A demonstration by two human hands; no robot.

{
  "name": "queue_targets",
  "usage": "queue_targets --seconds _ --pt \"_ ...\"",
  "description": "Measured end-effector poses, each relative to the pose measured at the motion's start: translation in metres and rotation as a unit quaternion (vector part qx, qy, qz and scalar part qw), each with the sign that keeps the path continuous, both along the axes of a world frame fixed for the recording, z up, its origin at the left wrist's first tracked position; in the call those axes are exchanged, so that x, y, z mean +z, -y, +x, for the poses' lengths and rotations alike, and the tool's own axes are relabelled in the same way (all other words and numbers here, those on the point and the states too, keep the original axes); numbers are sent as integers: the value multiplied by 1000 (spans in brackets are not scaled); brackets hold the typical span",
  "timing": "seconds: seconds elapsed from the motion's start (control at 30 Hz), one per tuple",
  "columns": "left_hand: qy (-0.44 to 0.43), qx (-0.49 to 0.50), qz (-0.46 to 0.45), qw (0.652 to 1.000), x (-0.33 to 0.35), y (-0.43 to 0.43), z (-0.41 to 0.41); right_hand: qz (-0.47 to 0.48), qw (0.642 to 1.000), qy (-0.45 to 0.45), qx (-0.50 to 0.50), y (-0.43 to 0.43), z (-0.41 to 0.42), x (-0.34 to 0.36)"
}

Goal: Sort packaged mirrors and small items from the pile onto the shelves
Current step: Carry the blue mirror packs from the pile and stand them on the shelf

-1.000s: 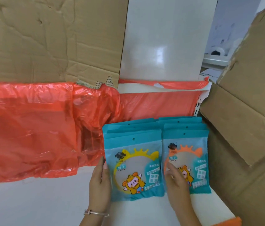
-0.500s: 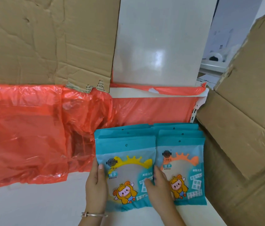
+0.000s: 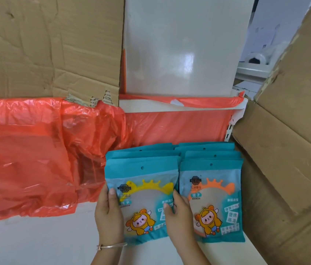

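Up on the far left, I see a creased cardboard sheet (image 3: 45, 44) covering the back. Its torn lower edge overlaps crumpled red plastic sheeting (image 3: 26, 159) that drapes down onto the white shelf (image 3: 36, 243). Moving right, the left hand (image 3: 108, 213), a thin bracelet (image 3: 110, 246) at its wrist, has its grip on the left edge of the yellow-framed mirror packet (image 3: 145, 188) — thumb flat on the front, the other fingers out of sight behind it. That packet fronts the left stack of teal packets (image 3: 143, 153), fanned one behind the other on the shelf, with the red plastic behind them. The right hand (image 3: 179, 217) takes the same packet by its right edge, thumb on the front and fingers tucked into the seam between the two stacks — so both grips are closed on this one packet. Just beside it, edge to edge, the orange-framed mirror packet (image 3: 217, 199) heads the right stack (image 3: 208, 150). Behind, a glossy white panel (image 3: 179, 44) rises above the upper shelf edge. At the far right a big cardboard box (image 3: 284, 150) crowds against the right stack.
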State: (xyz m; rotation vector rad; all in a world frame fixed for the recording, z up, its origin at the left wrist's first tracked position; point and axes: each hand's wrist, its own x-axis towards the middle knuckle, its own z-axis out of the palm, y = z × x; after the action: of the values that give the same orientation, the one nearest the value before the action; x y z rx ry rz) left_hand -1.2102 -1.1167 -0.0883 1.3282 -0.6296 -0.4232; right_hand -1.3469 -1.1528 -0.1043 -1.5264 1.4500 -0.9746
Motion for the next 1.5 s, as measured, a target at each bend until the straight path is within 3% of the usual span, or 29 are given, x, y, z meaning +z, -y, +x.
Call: queue_targets --seconds 0.3,0.8,1.0,1.13,1.2,1.27,1.33,1.5 --pt "57 3 28 998 -12 1 -4 4 997 -72 6 -14 10 1" --pt "70 -49 55 995 -7 -13 3 51 995 45 71 -34 -14 3" --pt "73 -41 72 994 -9 -22 4 53 992 112 -39 -37 -66 -11" --pt "217 58 -9 974 3 -44 -15 108 974 130 -149 -31 -113 -19" --pt "256 -20 -21 966 2 -54 -45 107 975 81 -180 -24 -133 -24" --pt "196 -201 31 959 -2 -56 -83 110 974 24 -198 -16 -145 -27" --pt "141 -328 110 928 -11 -56 -119 111 974 -7 -199 -7 -151 -29" --pt "55 -362 130 921 -21 -25 -146 96 980 -1 -174 23 -164 -40"
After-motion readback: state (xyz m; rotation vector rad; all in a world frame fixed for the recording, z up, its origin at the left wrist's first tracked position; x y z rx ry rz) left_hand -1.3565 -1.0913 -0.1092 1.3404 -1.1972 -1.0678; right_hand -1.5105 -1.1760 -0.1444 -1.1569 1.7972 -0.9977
